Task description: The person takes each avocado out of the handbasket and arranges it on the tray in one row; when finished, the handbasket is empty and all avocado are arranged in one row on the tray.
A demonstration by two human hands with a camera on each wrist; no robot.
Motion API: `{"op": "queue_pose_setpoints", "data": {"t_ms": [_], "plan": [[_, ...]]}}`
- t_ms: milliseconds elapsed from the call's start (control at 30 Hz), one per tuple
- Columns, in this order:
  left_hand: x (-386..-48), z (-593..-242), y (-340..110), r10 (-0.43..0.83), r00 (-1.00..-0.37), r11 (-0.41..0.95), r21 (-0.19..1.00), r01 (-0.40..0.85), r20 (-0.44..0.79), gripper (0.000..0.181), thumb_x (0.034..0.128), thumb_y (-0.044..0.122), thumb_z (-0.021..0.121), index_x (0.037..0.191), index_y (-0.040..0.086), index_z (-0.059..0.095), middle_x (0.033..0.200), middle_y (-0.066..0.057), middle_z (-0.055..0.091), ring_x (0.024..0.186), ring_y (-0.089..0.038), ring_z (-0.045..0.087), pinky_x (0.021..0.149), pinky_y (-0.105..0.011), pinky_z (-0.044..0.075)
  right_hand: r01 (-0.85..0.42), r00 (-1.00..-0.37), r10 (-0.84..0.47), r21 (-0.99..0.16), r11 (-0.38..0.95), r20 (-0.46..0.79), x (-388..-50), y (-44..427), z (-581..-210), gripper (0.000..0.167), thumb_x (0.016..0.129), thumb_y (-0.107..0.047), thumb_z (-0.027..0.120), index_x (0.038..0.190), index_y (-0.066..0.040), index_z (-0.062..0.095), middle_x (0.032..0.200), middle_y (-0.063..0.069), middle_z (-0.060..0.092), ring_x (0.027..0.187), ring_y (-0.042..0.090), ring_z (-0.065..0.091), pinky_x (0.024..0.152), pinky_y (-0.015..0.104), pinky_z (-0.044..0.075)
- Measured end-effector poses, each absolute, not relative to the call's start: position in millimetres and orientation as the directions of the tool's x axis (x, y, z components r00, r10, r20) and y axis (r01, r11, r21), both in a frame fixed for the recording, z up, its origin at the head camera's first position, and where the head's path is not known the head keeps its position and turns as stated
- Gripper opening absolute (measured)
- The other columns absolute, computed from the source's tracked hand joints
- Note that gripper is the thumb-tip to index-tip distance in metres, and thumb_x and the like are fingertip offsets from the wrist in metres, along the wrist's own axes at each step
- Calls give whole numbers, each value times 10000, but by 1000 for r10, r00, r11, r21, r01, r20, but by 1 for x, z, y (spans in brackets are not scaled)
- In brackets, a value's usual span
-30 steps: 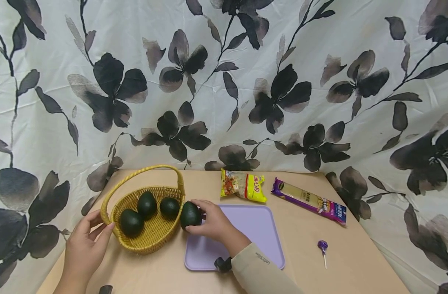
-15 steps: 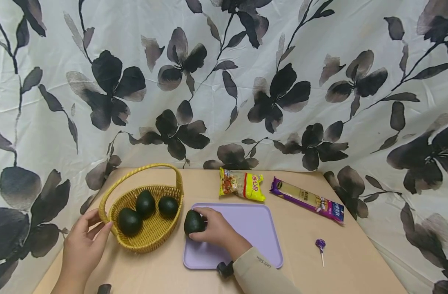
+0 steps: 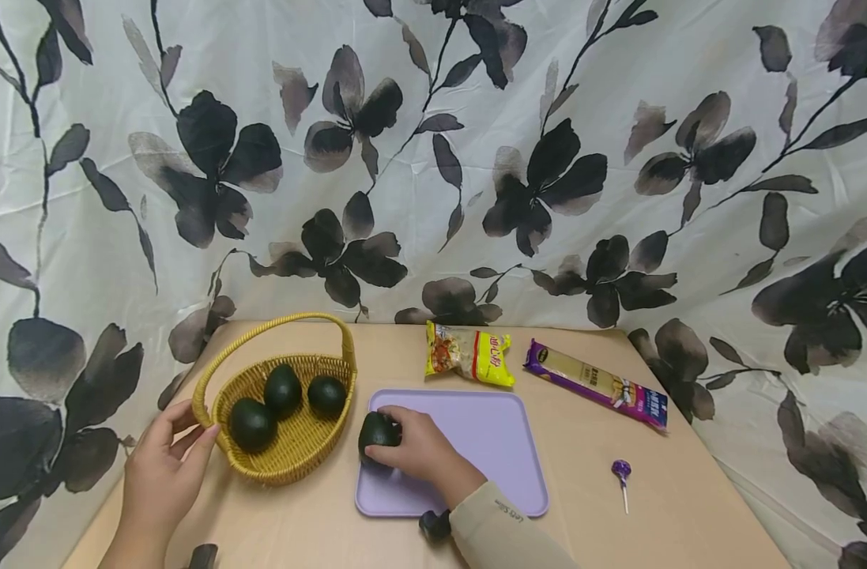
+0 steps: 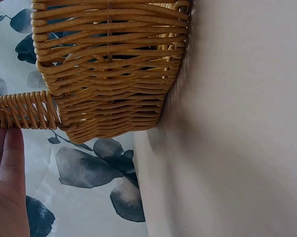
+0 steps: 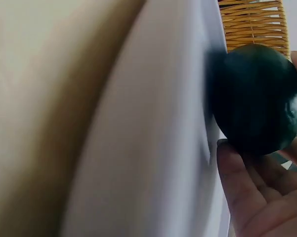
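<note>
A yellow wicker basket [image 3: 280, 472] stands at the left of the table with 3 dark green avocados [image 3: 282, 391] in it. My left hand [image 3: 164, 474] holds the near left end of its arched handle [image 3: 201, 387] between thumb and fingers. In the left wrist view, the fingers [image 4: 11, 158] meet the handle beside the woven wall. My right hand [image 3: 426, 450] grips another avocado [image 3: 378, 437] over the left side of the lilac tray [image 3: 486, 442]. In the right wrist view, this avocado [image 5: 257, 98] sits against or just above the tray surface, thumb and fingers around it.
Behind the tray lies a yellow food packet [image 3: 469, 354]. A long purple packet [image 3: 597, 385] is to its right, and a purple lollipop [image 3: 621, 474] lies at the right. A patterned curtain [image 3: 433, 158] hangs behind the table [image 3: 582, 506].
My right hand has carried the avocado from beside the basket's right rim rightward and down to the tray's left side. My left hand keeps its hold on the handle.
</note>
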State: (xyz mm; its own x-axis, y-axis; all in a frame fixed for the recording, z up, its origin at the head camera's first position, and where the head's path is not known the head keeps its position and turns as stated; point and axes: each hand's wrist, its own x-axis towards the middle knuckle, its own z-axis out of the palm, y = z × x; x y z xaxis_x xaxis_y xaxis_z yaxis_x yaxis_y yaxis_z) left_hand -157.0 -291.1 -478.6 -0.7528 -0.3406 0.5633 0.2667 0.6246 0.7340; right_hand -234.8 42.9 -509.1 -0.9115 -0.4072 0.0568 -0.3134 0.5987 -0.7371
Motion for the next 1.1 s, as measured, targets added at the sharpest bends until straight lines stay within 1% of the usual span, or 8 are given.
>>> {"op": "queue_pose_setpoints", "data": {"t_ms": [133,267,400,533,667,733,1000,1100], "plan": [[-158,-478,-290,-339,-757,623,736,264,558,626,822,-136,776,1388,59,592,1203,-120,627,1108,140,526,921,26,486,-295,-920,-389,-721,627,38,-235,44,-509,684,843,-529,803,1388,-154,632,1225,2,716,1049,123,651,918,297,596],[-159,-477,-289,-348,-758,624,740,251,551,619,829,-131,773,1389,56,588,1209,-133,627,1103,146,520,919,31,482,-287,-916,-401,-726,625,17,-235,45,-509,779,805,-561,825,1411,-120,614,1250,22,710,1084,130,640,963,318,594],[-159,-479,-290,-354,-758,615,747,252,547,607,831,-127,773,1383,47,591,1187,-53,625,1100,142,520,917,30,484,-287,-915,-403,-729,622,17,-235,49,-509,825,770,-533,862,1428,-110,599,1235,27,711,1059,120,646,958,313,597],[-160,-480,-291,-349,-756,602,751,272,553,588,834,-128,769,1371,40,598,1165,90,600,1102,125,534,922,22,493,-293,-913,-405,-756,585,41,-234,53,-510,762,778,-462,877,1392,-91,622,1203,26,720,983,96,678,886,270,610],[-159,-478,-290,-338,-747,605,740,293,572,587,818,-150,770,1355,11,597,1150,164,579,1103,117,546,933,6,498,-311,-911,-406,-766,563,71,-235,56,-510,699,798,-435,869,1362,-90,643,1241,33,714,1009,111,698,903,275,612],[-159,-478,-290,-342,-746,609,739,287,571,588,819,-146,771,1357,16,597,1153,150,588,1099,130,542,929,10,498,-321,-909,-409,-765,558,83,-234,56,-509,671,808,-435,861,1350,-97,653,1258,30,710,1035,125,701,931,289,611],[-158,-480,-290,-360,-754,621,744,245,550,594,834,-111,779,1375,43,591,1198,-49,624,1095,158,520,918,24,491,-327,-909,-406,-768,551,95,-233,56,-504,654,840,-441,837,1358,-89,648,1305,67,695,1111,207,702,1008,346,611],[-157,-479,-291,-366,-751,622,745,241,549,595,831,-114,780,1374,39,591,1184,-7,621,1090,161,520,915,26,491,-325,-909,-406,-775,542,97,-233,55,-500,663,852,-439,827,1377,-84,635,1342,77,678,1153,246,695,1019,354,614]]}}
